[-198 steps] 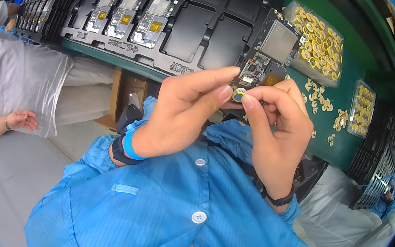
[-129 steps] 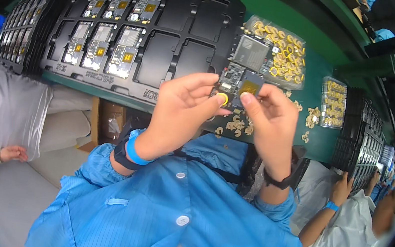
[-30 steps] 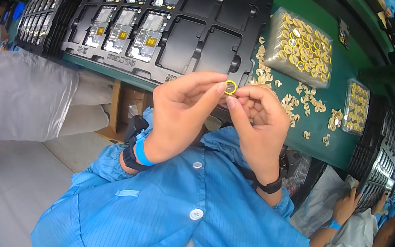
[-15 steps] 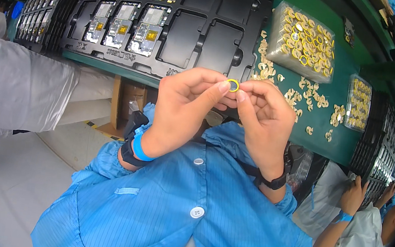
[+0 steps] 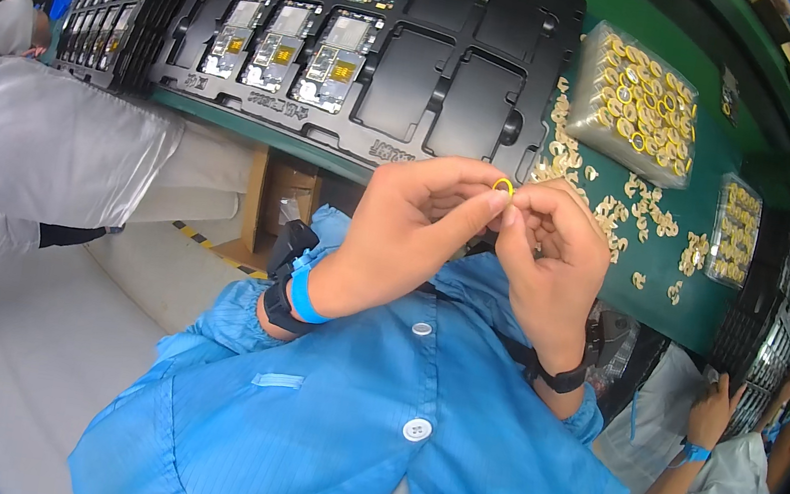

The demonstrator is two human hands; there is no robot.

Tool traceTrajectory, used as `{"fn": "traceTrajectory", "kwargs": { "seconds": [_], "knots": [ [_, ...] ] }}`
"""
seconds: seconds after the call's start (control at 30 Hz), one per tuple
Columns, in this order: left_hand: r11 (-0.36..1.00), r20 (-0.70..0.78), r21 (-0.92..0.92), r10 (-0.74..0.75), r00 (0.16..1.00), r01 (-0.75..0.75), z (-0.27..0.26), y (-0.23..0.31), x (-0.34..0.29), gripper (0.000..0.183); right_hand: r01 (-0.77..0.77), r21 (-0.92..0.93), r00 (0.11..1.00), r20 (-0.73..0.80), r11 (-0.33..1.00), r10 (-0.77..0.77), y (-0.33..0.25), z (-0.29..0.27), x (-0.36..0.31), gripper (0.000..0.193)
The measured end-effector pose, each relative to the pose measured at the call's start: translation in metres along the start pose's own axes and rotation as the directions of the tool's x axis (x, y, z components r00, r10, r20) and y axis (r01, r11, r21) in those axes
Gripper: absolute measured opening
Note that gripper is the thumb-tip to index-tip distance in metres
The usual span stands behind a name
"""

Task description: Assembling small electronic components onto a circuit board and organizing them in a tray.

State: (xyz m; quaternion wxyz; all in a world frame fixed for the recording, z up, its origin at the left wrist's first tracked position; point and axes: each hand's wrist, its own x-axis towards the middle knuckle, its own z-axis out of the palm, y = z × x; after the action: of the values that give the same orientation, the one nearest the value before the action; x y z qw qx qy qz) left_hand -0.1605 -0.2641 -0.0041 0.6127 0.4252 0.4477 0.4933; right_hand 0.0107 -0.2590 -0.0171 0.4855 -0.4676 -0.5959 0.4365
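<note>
A small round part with a yellow rim (image 5: pixel 504 184) is pinched between both hands, above the front edge of the bench. My left hand (image 5: pixel 414 235) grips it from the left with thumb and forefinger. From the other side, the fingertips of my right hand (image 5: pixel 555 259) close on it, hiding its lower part. Just beyond my hands lies a black moulded tray (image 5: pixel 491 81) with several circuit boards (image 5: pixel 337 59) in its left pockets. To the right stands a clear plastic box (image 5: pixel 611 148) topped with rows of yellow-rimmed round parts (image 5: pixel 650 99).
Loose cream crescent-shaped pieces (image 5: pixel 661 224) lie scattered on the green bench (image 5: pixel 657 289). A smaller clear tray of yellow parts (image 5: pixel 736 229) sits farther right. Stacked black trays (image 5: pixel 109 15) stand at far left. Other people work on both sides, one hand (image 5: pixel 714 408) at right.
The yellow-rimmed part has tilted from facing me to nearly edge-on, and my fingers cover more of it. The whole view has shifted, so hands and bench appear farther right.
</note>
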Motion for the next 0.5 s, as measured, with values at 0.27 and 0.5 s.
{"fn": "traceTrajectory", "kwargs": {
  "seconds": [0.27, 0.5],
  "knots": [
    [0.999, 0.206, -0.029, -0.028, 0.978, 0.035, -0.014, 0.005, 0.001, 0.022, 0.086, -0.141, 0.991, 0.112, 0.986, -0.07, -0.007, -0.005, 0.002, 0.009],
    [0.995, 0.218, 0.085, 0.027, 0.975, -0.047, -0.027, 0.004, 0.002, 0.021, 0.069, -0.091, 0.995, -0.068, 0.993, -0.075, 0.003, -0.003, -0.006, 0.009]
  ]
}}
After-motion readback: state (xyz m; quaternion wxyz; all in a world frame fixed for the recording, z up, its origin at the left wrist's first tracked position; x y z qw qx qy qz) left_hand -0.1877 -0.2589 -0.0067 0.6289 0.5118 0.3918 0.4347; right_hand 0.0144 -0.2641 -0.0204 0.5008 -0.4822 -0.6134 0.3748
